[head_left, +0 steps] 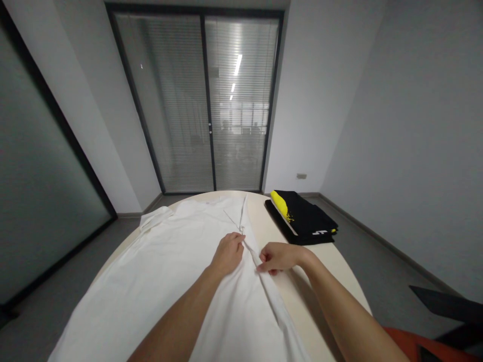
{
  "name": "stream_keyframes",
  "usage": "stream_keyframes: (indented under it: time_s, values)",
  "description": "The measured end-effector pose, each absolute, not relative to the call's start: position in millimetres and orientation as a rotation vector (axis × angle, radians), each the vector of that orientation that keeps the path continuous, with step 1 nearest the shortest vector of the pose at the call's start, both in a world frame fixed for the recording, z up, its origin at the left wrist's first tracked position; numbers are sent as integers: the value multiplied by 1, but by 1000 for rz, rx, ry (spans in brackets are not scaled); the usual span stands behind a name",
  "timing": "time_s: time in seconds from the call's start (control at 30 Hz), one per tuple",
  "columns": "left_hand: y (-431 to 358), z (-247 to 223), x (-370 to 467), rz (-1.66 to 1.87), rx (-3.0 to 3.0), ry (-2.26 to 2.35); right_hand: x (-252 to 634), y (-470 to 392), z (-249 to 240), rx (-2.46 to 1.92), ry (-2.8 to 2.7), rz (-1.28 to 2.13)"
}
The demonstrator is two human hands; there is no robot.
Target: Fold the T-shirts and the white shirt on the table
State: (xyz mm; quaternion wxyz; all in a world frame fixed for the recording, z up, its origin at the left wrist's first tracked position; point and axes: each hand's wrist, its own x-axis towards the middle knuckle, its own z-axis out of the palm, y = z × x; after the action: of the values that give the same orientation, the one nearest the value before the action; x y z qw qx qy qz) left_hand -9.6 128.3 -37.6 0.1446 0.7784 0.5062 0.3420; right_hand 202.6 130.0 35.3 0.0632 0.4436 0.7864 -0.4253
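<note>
A large white cloth, which looks like a garment [162, 266], is spread over the left and middle of a round pale table [349, 281]. Near its right side, my left hand [228, 253] pinches a raised fold of the fabric. Lower and to the right, my right hand [278, 257] has its fingers closed on the cloth's right edge. Creases run between the two hands and down toward the near side. The fingertips of both hands are partly hidden by fabric and knuckles.
Folded black clothes with a yellow print [307, 216] lie stacked at the table's right rear. An orange and black chair [405, 344] stands at the lower right. Beyond the table are glass doors with blinds [173, 110].
</note>
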Motion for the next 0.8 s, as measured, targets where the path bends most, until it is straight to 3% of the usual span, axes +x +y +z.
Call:
stream_keyframes:
  time_s: [0.3,0.37,0.6,0.8]
  values:
    - [142,-41,-17,1184,1959,1527,179,110,42,1061,2160,-2030]
    - [142,-42,-18,1196,1925,1543,174,106,43,1035,2137,-2021]
    - [133,-39,-12,1149,2038,1473,169,99,45,1117,2068,-1527]
    - [139,-38,-14,1190,1973,1520,160,90,48,920,2267,-1761]
